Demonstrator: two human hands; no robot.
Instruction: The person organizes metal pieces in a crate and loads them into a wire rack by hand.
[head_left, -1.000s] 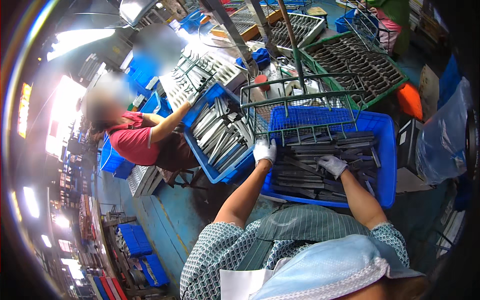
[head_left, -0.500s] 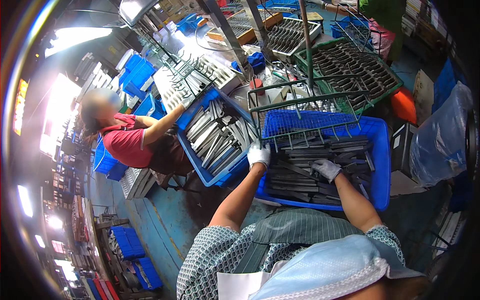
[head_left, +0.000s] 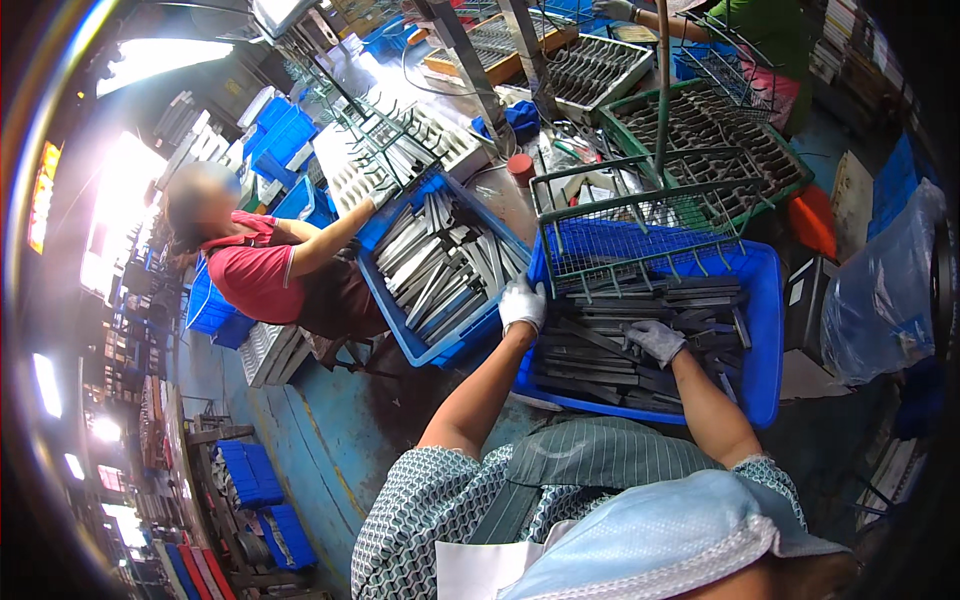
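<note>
My right hand point(head_left: 656, 342), in a pale glove, reaches into a blue bin point(head_left: 765, 330) of dark flat metal strips point(head_left: 595, 372). Its fingers are bent down and closed on a strip among the pile. My left hand point(head_left: 523, 306), in a white glove, is at that bin's left rim, thumb and fingers apart, with nothing visible in it. A green wire rack point(head_left: 650, 245) hangs from a pole over the far part of the bin, above and to the right of my left hand, not touching it.
On the left, a co-worker in a red shirt point(head_left: 255, 283) reaches over a second blue bin point(head_left: 425, 352) of metal strips. Beyond stand a green-edged tray point(head_left: 700, 130) of dark parts and a red tin point(head_left: 520, 168). A plastic-wrapped bundle point(head_left: 880, 290) stands at right.
The hanging wire rack has swung to the right, away from my left hand. My left hand has shifted slightly. My right hand stays among the strips.
</note>
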